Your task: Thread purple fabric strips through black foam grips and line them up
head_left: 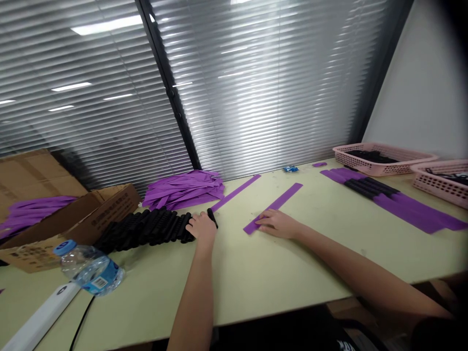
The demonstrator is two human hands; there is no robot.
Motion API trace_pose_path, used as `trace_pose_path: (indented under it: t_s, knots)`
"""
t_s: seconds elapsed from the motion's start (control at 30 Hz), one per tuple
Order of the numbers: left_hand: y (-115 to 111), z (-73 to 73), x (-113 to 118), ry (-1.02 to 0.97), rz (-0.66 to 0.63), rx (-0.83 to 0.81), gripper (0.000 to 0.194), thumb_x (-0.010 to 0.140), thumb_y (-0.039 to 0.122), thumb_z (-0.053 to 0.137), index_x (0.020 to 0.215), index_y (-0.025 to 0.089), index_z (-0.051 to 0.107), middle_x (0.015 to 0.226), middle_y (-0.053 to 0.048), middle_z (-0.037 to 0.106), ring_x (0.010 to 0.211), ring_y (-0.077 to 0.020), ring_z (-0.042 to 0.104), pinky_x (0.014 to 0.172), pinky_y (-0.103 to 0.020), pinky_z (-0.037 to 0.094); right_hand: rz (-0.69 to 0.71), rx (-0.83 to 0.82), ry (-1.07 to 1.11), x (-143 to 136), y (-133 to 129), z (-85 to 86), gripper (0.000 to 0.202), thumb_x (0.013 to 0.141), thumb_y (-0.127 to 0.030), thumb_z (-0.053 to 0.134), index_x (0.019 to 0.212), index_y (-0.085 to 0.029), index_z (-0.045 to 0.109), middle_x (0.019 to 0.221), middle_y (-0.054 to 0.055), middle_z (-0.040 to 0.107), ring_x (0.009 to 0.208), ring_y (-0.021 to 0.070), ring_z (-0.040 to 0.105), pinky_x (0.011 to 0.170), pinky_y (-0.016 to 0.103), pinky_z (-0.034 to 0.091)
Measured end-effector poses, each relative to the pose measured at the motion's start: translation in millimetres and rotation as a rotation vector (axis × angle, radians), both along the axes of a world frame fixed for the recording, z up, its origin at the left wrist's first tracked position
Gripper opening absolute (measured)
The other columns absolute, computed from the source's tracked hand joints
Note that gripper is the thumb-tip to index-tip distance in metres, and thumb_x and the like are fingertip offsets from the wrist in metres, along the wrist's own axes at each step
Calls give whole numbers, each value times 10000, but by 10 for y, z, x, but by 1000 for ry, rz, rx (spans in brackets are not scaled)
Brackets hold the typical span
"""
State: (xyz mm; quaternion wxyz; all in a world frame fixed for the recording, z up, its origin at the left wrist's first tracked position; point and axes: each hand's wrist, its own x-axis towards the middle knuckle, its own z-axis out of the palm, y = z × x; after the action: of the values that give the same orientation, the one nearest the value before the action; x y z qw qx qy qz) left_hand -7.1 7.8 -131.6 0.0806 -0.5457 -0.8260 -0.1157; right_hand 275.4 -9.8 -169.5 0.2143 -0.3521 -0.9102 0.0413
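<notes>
The left arm reaches up from 6 o'clock, its hand (203,226) palm down at the 3 o'clock end of a row of black grips (157,225). Its fingers curl over, pointing towards 10; whether they are clamped on a grip I cannot tell. A single grip (212,218) shows just beside it, at 1 o'clock.

The right arm comes in from 4 o'clock, nearly straight, the hand (278,223) low over the table (292,278), pointing to 9. Its fingers lie slightly apart on the near end of a purple strip (283,199), which runs up towards 1; whether they pinch it I cannot tell.

A second strip (237,192) lies at 11 o'clock from the right hand.

At 8 o'clock, a bottle (93,270) carries a blue label (100,278) with a barcode; its wording is too small to read. The box (109,209) behind it bears printed characters, too blurred to read.
</notes>
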Motion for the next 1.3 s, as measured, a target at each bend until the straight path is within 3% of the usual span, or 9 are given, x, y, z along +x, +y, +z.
trace_pose_path:
  t_s: [0.13, 0.33, 0.47, 0.63, 0.77, 0.9, 1.17, 1.3]
  knots:
    - [-7, 39, -91, -64, -18, -140, 306, 865, 174, 437, 1096, 133, 634, 1108, -197, 619, 1068, -345, 544, 864, -446, 303, 6, -2, 21, 3, 10, -11, 406, 945, -459, 406, 1179, -235, 650, 1096, 106, 631, 998, 229, 577, 887, 382, 450]
    - [-8, 31, -71, -75, -28, -145, 300, 840, 107, 435, 1049, 142, 648, 1051, -171, 650, 1012, -311, 592, 857, -429, 288, 8, 0, -6, 7, 13, -2, 401, 949, -445, 400, 1193, -235, 641, 1102, 105, 629, 1010, 231, 571, 894, 388, 450]
    - [-50, 150, -161, -53, 32, -49, 328, 862, 152, 418, 1129, 176, 606, 1128, -166, 602, 1061, -335, 542, 843, -447, 295, -3, -6, -27, 7, 9, 7, 401, 951, -440, 400, 1207, -237, 633, 1103, 102, 629, 1011, 232, 571, 893, 389, 450]
    - [-99, 259, -493, -116, 205, 182, 346, 880, 206, 397, 1166, 262, 585, 1119, -131, 558, 1050, -337, 494, 815, -472, 323, -2, -8, -6, 0, -4, 18, 394, 948, -442, 407, 1193, -238, 641, 1101, 101, 633, 1012, 229, 575, 905, 387, 444]
    - [-79, 215, -746, -187, 269, 238, 364, 872, 211, 414, 1181, 294, 587, 1135, -129, 535, 1054, -345, 465, 810, -479, 342, 4, -3, 7, -1, -7, 19, 389, 949, -439, 409, 1186, -241, 644, 1097, 99, 637, 1014, 227, 576, 909, 385, 440]
    - [-41, 127, -852, -222, 268, 267, 354, 862, 213, 438, 1153, 303, 617, 1158, -110, 535, 1061, -347, 449, 836, -496, 348, -1, -9, -2, 7, 3, 11, 395, 947, -447, 407, 1182, -238, 647, 1101, 103, 633, 1014, 228, 574, 898, 380, 445]
    - [-68, 188, -749, -196, 209, 324, 322, 846, 227, 480, 1131, 265, 625, 1204, -112, 507, 1082, -347, 430, 827, -468, 361, -7, -11, -33, 8, 12, 3, 406, 951, -446, 394, 1196, -232, 638, 1117, 102, 623, 1017, 231, 566, 898, 389, 446]
    - [-45, 181, -494, -103, 34, 341, 273, 865, 284, 483, 1090, 257, 634, 1128, -103, 554, 1040, -309, 466, 817, -450, 362, 4, -8, -6, 5, 7, 5, 396, 950, -438, 400, 1186, -234, 644, 1109, 102, 629, 1011, 232, 571, 893, 390, 447]
